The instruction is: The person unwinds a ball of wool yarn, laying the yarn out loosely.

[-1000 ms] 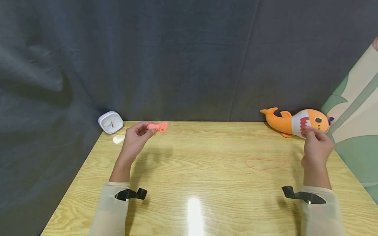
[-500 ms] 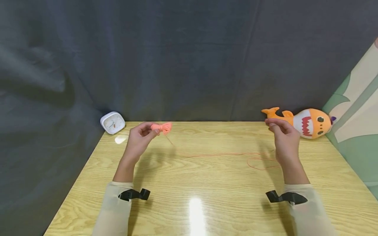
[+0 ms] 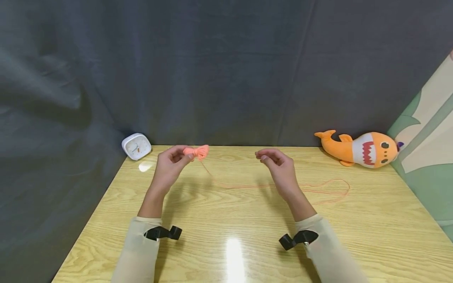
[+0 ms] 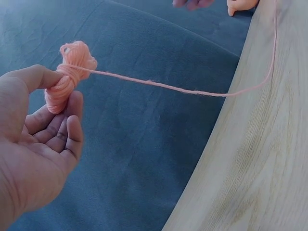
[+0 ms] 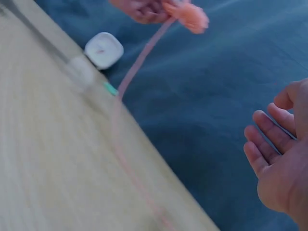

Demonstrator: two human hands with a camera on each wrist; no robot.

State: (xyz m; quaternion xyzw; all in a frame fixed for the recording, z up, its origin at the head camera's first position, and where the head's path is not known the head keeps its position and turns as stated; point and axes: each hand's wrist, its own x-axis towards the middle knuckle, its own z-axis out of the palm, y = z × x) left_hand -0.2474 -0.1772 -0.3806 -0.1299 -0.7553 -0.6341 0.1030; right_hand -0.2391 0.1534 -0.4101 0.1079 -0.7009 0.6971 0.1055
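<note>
Between thumb and fingers my left hand (image 3: pixel 169 165) pinches a small bundle of coral-pink yarn (image 3: pixel 199 151), wound tight around its middle. In the left wrist view the yarn bundle (image 4: pixel 72 72) shows its wraps, and a single loose strand (image 4: pixel 159 85) leads off it toward the table. That strand runs down and across the wood to a long loop (image 3: pixel 336 181) on the right. Over the table to the right of the bundle, my right hand (image 3: pixel 281 171) is in the air, its fingers (image 5: pixel 272 132) loosely bent with nothing between them.
A white square clock (image 3: pixel 136 146) stands at the table's back left corner. An orange shark plush (image 3: pixel 361 149) lies at the back right. Behind the wooden table (image 3: pixel 198 228) hangs a dark curtain (image 3: pixel 219 70); a patterned panel (image 3: pixel 424 165) borders the right side.
My right hand has moved left from beside the plush toward the yarn bundle. The strand from the bundle now shows across the table. My left hand stays nearly in place, still pinching the yarn.
</note>
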